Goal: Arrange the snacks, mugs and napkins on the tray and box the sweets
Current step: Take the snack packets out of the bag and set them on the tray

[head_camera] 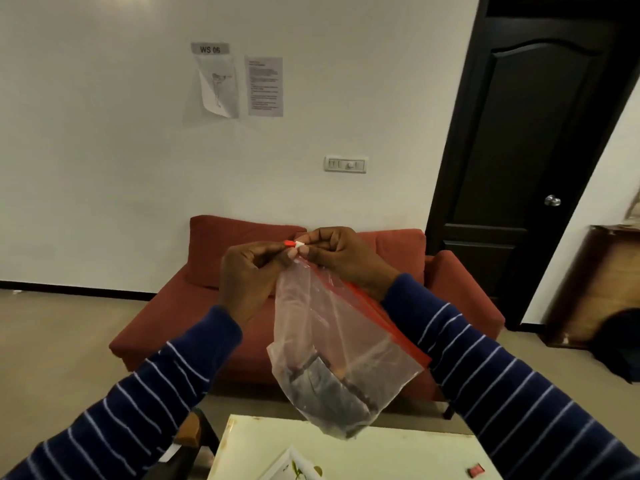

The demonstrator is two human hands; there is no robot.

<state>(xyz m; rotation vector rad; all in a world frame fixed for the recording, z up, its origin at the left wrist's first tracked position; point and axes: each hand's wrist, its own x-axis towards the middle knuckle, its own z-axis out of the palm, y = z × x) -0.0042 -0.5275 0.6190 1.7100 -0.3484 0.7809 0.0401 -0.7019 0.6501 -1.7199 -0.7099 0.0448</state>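
Observation:
A clear zip bag [332, 327] with a red seal strip hangs in the air in front of me, above the far edge of the white table [398, 452]. Dark wrapped sweets [329, 393] lie in its bottom. My left hand [249, 271] pinches the bag's top corner by the red and white slider [293, 243]. My right hand [343, 259] pinches the same corner from the other side, fingertips touching the slider. The corner of a white tray or box [294, 467] with a green print shows at the bottom edge.
A small red piece [474, 470] lies on the table at the right. Behind the table stands a red sofa [214, 271]. A dark door [526, 150] is at the right, a wooden cabinet [588, 289] beside it. A dark chair [194, 441] sits left of the table.

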